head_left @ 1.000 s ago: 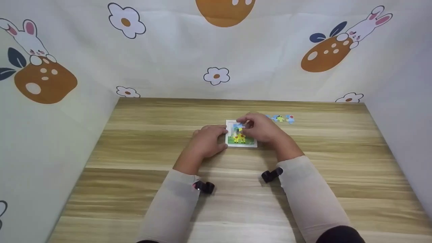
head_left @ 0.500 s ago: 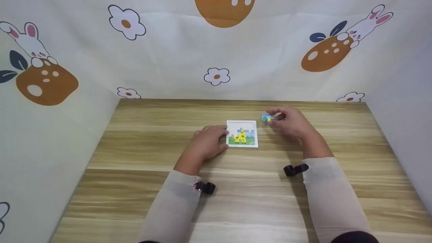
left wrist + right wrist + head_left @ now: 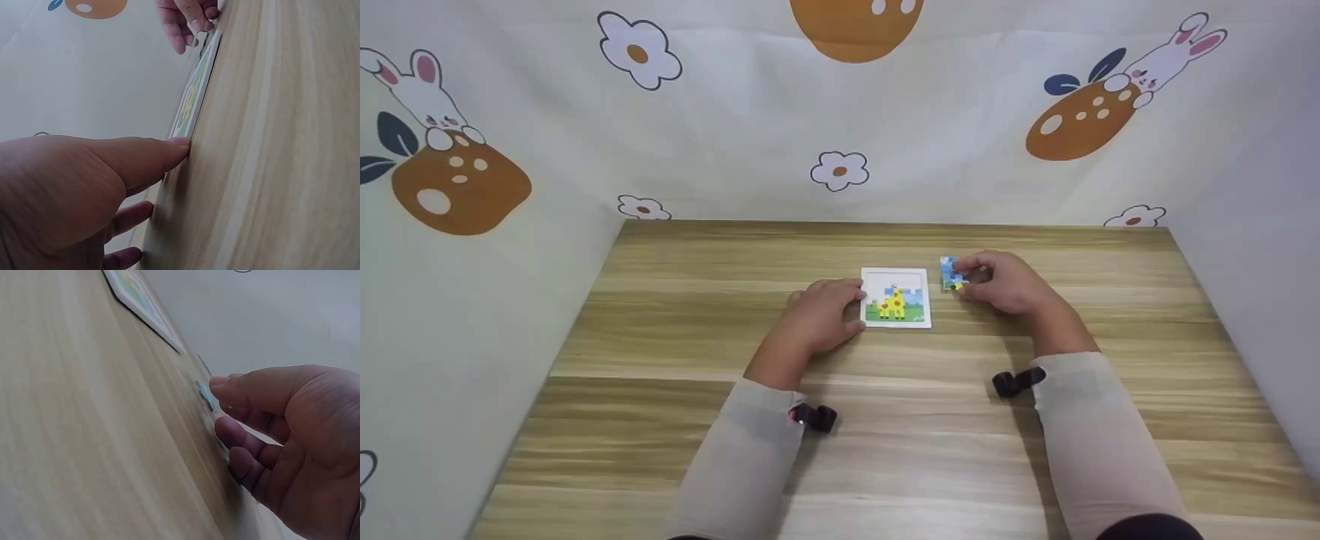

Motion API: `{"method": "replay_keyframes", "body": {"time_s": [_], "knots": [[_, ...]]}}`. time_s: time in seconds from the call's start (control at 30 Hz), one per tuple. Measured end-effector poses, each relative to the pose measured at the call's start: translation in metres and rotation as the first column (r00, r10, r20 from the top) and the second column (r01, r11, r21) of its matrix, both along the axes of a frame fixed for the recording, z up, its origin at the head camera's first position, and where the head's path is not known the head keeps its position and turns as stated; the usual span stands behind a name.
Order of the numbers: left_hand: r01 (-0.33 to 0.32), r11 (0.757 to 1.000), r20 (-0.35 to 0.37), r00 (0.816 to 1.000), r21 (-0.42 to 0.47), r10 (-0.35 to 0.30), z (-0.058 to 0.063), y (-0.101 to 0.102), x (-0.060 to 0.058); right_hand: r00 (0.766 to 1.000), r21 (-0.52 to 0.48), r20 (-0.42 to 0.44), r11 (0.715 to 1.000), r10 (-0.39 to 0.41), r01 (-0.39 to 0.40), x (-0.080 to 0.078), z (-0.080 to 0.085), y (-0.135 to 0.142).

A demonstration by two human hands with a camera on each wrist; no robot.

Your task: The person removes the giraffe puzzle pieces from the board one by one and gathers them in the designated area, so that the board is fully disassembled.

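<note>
While I watched from my end, the left hand (image 3: 821, 315) had its thumb and fingers loosely extended against the left edge of a white square puzzle tray (image 3: 906, 278), mid-frame, with a yellow giraffe picture (image 3: 893, 306) filling its lower part. Right of centre, the right hand (image 3: 1003, 285) touched flat blue-and-green jigsaw pieces (image 3: 947, 264); couldn't tell if it was pinching any.

The head view looks forward and down at the puzzle (image 3: 895, 301) from farther off; the tilted wrist views skim the counter (image 3: 900, 427) nearer, from the puzzle's left and right; all three share it.
</note>
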State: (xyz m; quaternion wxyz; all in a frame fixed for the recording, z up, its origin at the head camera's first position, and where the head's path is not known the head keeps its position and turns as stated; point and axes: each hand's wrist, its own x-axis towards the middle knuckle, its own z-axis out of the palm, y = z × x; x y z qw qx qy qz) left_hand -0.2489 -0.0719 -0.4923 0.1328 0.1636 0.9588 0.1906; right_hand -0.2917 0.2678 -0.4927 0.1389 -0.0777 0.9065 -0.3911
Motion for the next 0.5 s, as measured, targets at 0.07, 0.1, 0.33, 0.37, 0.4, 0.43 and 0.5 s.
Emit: {"method": "replay_keyframes", "body": {"time_s": [0.07, 0.1, 0.33, 0.37, 0.4, 0.43, 0.5], "knots": [[0.001, 1.000, 0.004, 1.000, -0.003, -0.001, -0.0004, 0.0000, -0.0004, 1.000, 0.003, -0.003, 1.000, -0.006, 0.006, 0.0000, -0.0012, -0.0005], [0.001, 1.000, 0.006, 1.000, -0.004, 0.000, -0.0004, 0.0001, -0.0004, 1.000, 0.003, -0.002, 1.000, -0.011, 0.011, 0.0000, -0.0019, -0.0005], [0.001, 1.000, 0.017, 1.000, -0.002, -0.001, 0.0005, -0.0005, 0.0008, 1.000, 0.002, 0.008, 1.000, -0.009, 0.009, -0.0008, -0.0053, -0.0016], [0.002, 1.000, 0.017, 1.000, -0.001, -0.002, 0.0005, -0.0007, 0.0008, 1.000, 0.003, 0.005, 1.000, -0.005, 0.005, -0.0008, -0.0056, -0.0019], [0.003, 1.000, 0.015, 1.000, -0.001, -0.003, 0.0007, -0.0010, 0.0009, 1.000, 0.006, 0.003, 1.000, -0.004, 0.004, -0.0010, -0.0058, -0.0020], [0.004, 1.000, 0.014, 1.000, -0.002, -0.004, 0.0008, -0.0011, 0.0009, 1.000, 0.006, 0.001, 1.000, -0.001, 0.001, -0.0010, -0.0060, -0.0022], [0.007, 1.000, 0.012, 1.000, -0.001, -0.007, 0.0010, -0.0013, 0.0009, 1.000, 0.007, -0.004, 1.000, 0.002, -0.002, -0.0008, -0.0058, -0.0025]]}}
